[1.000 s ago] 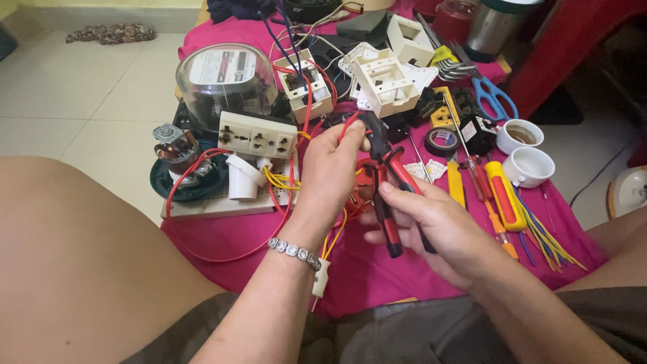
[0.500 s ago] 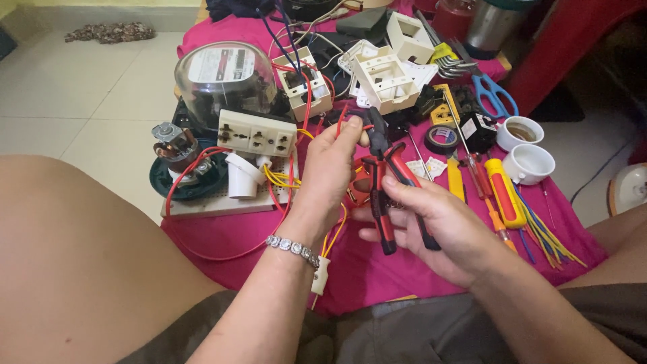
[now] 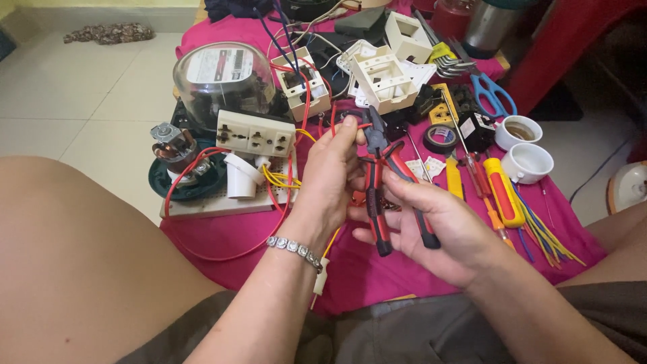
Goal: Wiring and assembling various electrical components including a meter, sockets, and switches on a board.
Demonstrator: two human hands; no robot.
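Nearest, the right hand point(image 3: 438, 226) wraps the red-and-black handles of the pliers point(image 3: 384, 182), fingers closed firmly around them. The left hand point(image 3: 333, 175) pinches a red wire point(image 3: 337, 118) between fingertips, holding it up at the pliers' nose, seemingly to steady it for the tool. Beyond, a socket strip point(image 3: 255, 133), a glass-domed meter point(image 3: 222, 77) and screwdrivers point(image 3: 495, 192) crowd the pink-covered surface point(image 3: 222, 239), leaving little free room except along its near edge.
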